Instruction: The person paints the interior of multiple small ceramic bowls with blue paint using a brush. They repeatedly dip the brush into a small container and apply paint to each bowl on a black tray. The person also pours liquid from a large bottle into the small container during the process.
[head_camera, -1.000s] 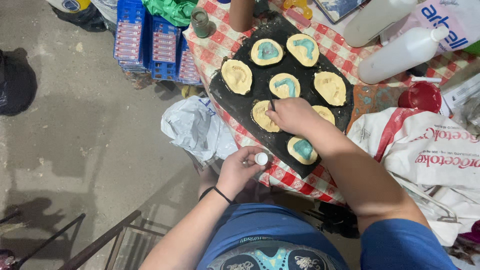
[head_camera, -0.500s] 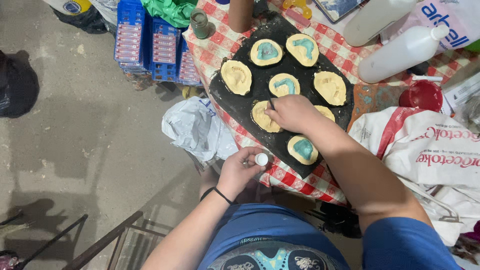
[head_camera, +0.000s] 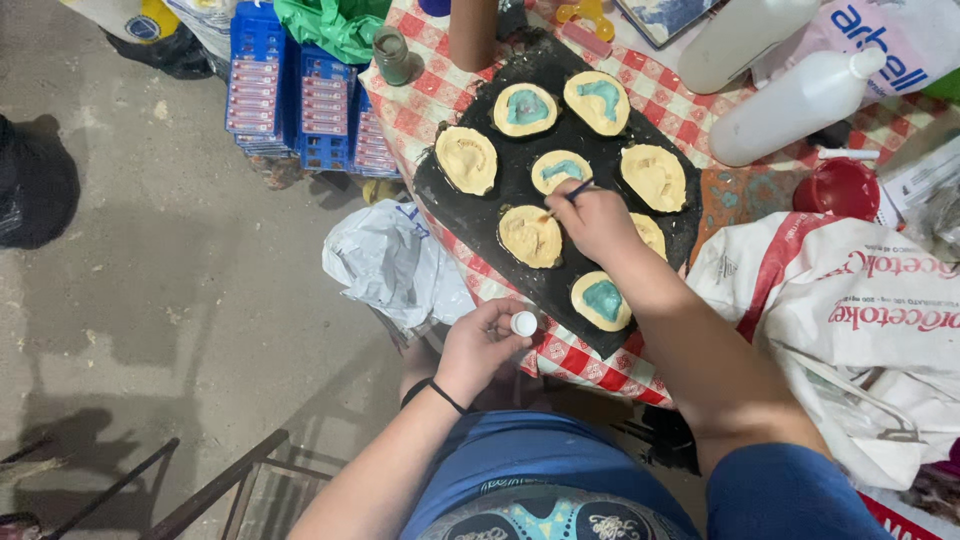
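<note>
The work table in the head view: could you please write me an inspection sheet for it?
Surface: red-checked tablecloth under a black tray.
Job's things: seven cream moulds, four holding blue; thin brush; small white pot.
Clutter: two white bottles, red cup, printed sack.
Hands: right hand holds the brush over a mould; left hand holds the pot.
Cables: nothing seen.
Surroundings: concrete floor, blue crates, grey bag.

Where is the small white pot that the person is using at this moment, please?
In the head view, the small white pot sits in the left hand, just off the near edge of the checked tablecloth, below the black board of yellow moulds.
</note>
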